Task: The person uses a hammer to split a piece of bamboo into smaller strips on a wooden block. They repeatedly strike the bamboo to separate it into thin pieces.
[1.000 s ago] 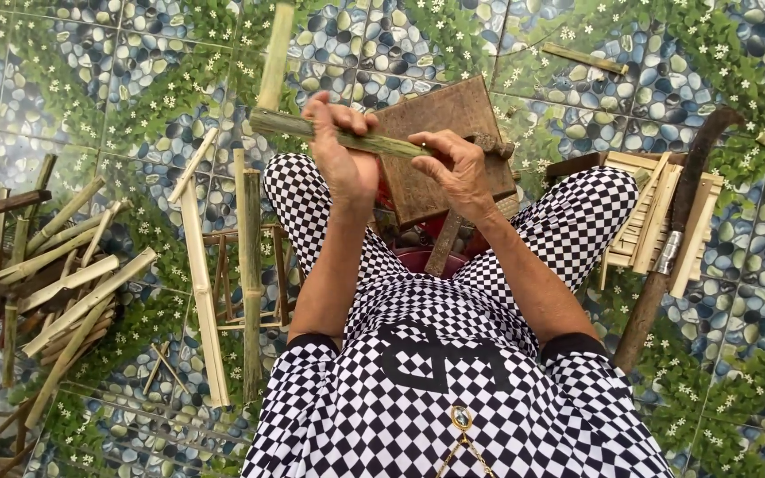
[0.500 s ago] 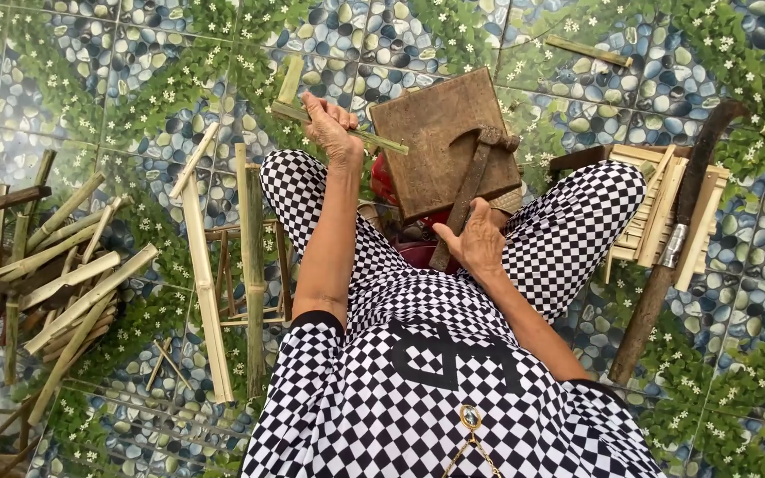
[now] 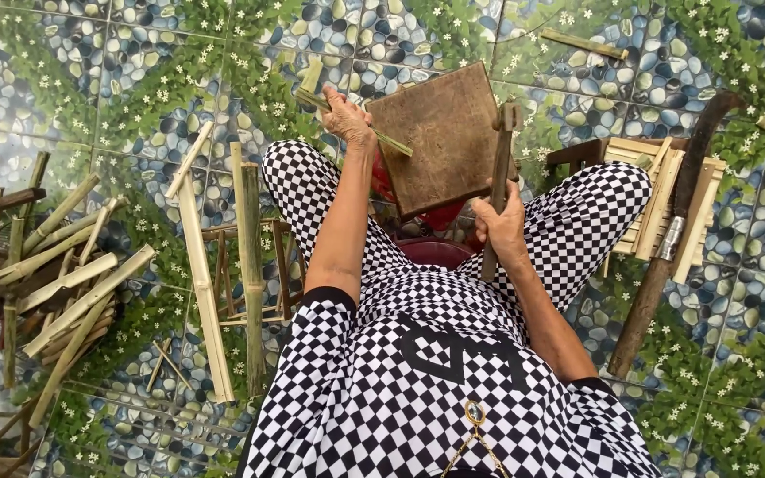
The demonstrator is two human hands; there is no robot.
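I sit on the tiled floor in black-and-white checked clothes, knees apart. My left hand grips a thin green bamboo strip whose end rests slanted on a square brown wooden board standing between my knees. My right hand holds the handle of a wooden-handled tool, upright along the board's right edge; its head sits near the board's top right corner.
A heap of split bamboo pieces lies at the left. Longer bamboo slats and a small bamboo frame lie by my left knee. At the right, a wooden crate with slats and a long dark-handled blade.
My right hand let go of the bamboo strip, dropped toward my lap, and now holds the tool upright by the board. The left hand keeps the strip on the board.
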